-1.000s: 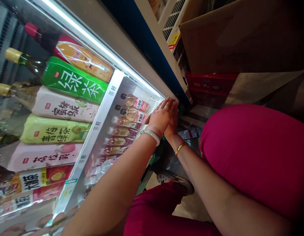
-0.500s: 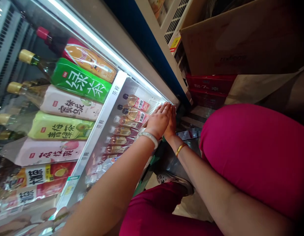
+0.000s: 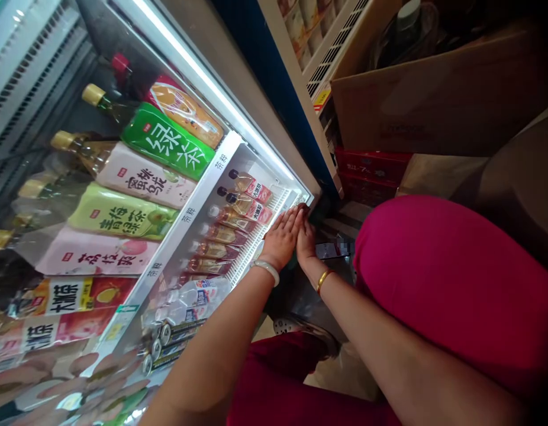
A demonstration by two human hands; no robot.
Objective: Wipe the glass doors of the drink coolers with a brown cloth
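1. Left hand (image 3: 280, 238), pale round bangle (image 3: 266, 271) at the wrist: back of hand in view, fingers straight and close together. Right hand (image 3: 306, 241), gold-coloured metal bracelet (image 3: 322, 281) at the wrist: fingers extended, also close together. The hands meet along their inner sides; the space between the palms is hidden, so cannot tell if anything lies there.
2. Nearest bottle: small clear plastic bottle with dark cap, amber drink and pink-and-white label (image 3: 258, 212). Stands in the lit cooler, just off the left fingers, to their upper left in view. Its base end is the end nearer them.
3. Bottle's cap points to upper left of view; long axis slants from there down to the right, toward the hands. The left fingers run up and right, across that line.
4. White ribbed shelf (image 3: 250, 253) passes beside the left hand, under the row of small bottles. Contact with the fingers unclear.
5. Flat dark rectangular object (image 3: 331, 249) just right of the right hand in view, long axis roughly level across view.
6. Large green-labelled plastic bottle (image 3: 170, 141) on the upper shelf, well apart from both hands.
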